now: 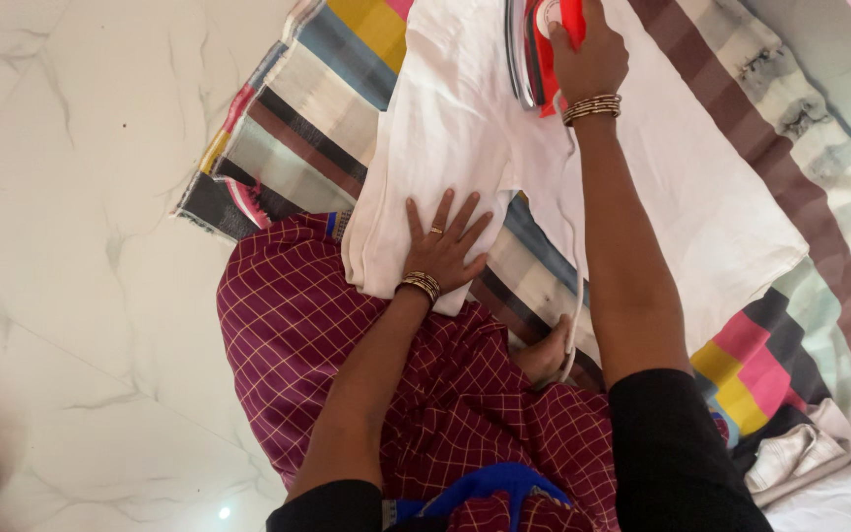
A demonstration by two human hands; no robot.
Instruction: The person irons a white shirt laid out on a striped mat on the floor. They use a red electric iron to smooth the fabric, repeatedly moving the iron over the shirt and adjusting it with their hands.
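Red iron at top centre of the frame, gripped in the right hand, fingers wrapped around its handle, soleplate facing left over the white cloth. Left hand lower, mid-frame, flat on the cloth's near folded edge, fingers spread apart, pointing up toward the iron. Cloth running from lower left to upper right across a striped multicoloured blanket on white marble floor; more crumpled cloth at lower right.

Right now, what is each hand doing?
Left hand: open, fingers spread, pressing flat on the white cloth.
Right hand: closed around the handle of the red iron.
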